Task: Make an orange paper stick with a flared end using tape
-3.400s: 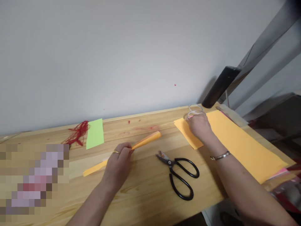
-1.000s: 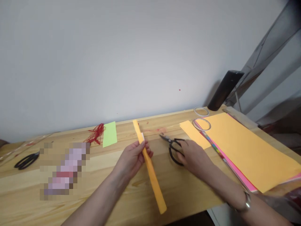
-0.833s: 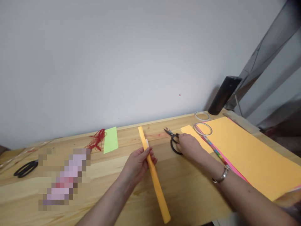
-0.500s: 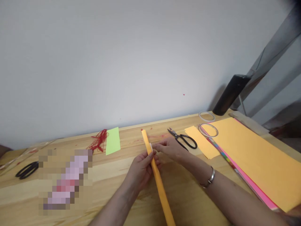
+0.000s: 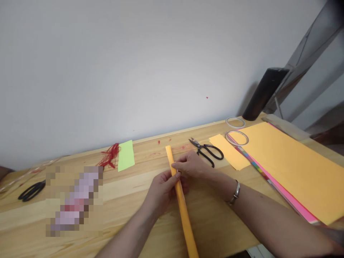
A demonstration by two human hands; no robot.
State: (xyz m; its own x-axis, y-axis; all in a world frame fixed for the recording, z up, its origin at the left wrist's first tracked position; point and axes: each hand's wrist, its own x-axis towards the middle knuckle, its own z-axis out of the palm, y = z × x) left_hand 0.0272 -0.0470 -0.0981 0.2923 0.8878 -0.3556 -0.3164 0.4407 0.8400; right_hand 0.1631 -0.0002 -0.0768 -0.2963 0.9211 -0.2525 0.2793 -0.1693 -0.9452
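- Since a moment ago, the right hand (image 5: 192,165) has left the black-handled scissors (image 5: 199,146) and now meets the left hand (image 5: 162,190) at the folded orange paper strip (image 5: 185,218).
- Behind everything stands a smooth, matte pale wall (image 5: 134,64).
- Pale wood with streaky grain makes up the table (image 5: 120,200), marked with reddish smears near the back.
- Large, flat orange sheets (image 5: 290,165) lie on the right, a pink sheet (image 5: 299,204) and a multicoloured band (image 5: 256,166) showing along their near edge; any print on the band is too small to read.
- Long, narrow and creased, the strip slants between the hands, its near end running out of view. The left hand grips it, thumb on top; the right fingertips touch it just beyond, though whether they pinch it I cannot tell.
- At the far right leans a dark cylinder (image 5: 264,95).
- Pixelation hides an object on the left (image 5: 76,200).
- Smaller orange rectangles (image 5: 232,152) overlap beside the scissors, whose metal blades stand slightly apart.
- Thin green paper (image 5: 126,156) touches a tangle of red strands (image 5: 110,154).
- Black looped handles (image 5: 32,191) show at far left.
- Two slim tape rings (image 5: 238,144) lie near the cylinder.
- Shiny metal forms the bracelet (image 5: 236,191) on the right wrist.
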